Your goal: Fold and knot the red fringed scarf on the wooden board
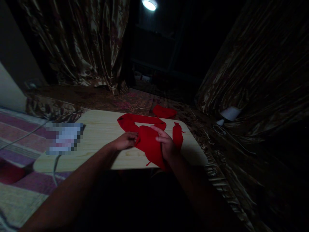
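Note:
A piece of red cloth (150, 140) is held up between my hands over the light wooden table (101, 129). My left hand (126, 140) pinches its left edge with curled fingers. On the cloth's right side rests my right hand (166, 143), thumb and forefinger stretched across its face, the other fingers hidden behind it. A loose red thread or tie hangs from its lower edge. Behind it lies a red fabric band (142, 118) bent into a loop. To the right is a narrow red strip of cloth (177, 133) with frayed ends.
Another red cloth piece (164, 111) lies just past the table's far edge. A blurred-out flat object with a cable (56, 166) sits at the table's left. A small white lamp (230, 114) stands right, its cord on the floor. Patterned curtains (96, 48) hang behind.

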A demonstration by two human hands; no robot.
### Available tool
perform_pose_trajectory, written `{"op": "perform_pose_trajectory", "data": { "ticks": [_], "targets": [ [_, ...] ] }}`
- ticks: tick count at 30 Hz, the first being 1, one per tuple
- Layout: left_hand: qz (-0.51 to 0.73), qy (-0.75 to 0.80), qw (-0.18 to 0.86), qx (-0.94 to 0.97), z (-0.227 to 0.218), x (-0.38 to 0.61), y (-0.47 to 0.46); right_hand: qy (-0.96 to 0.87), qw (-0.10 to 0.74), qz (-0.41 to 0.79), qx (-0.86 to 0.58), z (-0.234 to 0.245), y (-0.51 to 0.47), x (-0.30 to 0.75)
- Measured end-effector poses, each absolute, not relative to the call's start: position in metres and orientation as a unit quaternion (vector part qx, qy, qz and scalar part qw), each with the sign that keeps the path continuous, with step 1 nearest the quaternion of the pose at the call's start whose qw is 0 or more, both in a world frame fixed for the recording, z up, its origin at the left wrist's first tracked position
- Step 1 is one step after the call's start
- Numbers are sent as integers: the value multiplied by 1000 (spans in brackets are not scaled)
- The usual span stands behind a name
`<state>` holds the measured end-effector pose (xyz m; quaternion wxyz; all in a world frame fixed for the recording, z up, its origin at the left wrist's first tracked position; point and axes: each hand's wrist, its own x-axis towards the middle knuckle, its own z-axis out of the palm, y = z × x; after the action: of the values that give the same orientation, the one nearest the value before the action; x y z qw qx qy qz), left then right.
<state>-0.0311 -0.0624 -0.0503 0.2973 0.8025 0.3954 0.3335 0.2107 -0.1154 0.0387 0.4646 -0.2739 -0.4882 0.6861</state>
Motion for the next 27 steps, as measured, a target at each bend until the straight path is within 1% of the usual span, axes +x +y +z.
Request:
{"op": "perform_pose_trajectory", "data": {
  "ticks": [3,5,9,12,14,18,22,24,27],
  "targets": [
    [318,419,342,779,-48,-29,-61,-400,532,665,-338,27,-80,219],
    [326,433,336,770,-49,-26,-60,-367,550,653,-369,16,-63,226],
    [360,457,260,771,-60,-20,-58,-312,551,636,-441,-4,-41,238],
    [348,470,210,783,-66,-19,-55,-312,540,625,-470,-11,-37,245],
    [341,472,188,791,-67,-19,-55,-344,522,626,-467,-13,-40,249],
    [350,469,148,798,-62,-19,-58,-438,457,636,-442,-10,-53,257],
    [349,466,114,805,-59,-17,-62,-497,396,611,-472,-6,-60,268],
    [340,468,95,810,-59,-17,-63,-528,353,606,-479,-4,-60,274],
    [323,477,63,815,-61,-16,-63,-602,265,595,-461,0,-61,285]
  ]
}}
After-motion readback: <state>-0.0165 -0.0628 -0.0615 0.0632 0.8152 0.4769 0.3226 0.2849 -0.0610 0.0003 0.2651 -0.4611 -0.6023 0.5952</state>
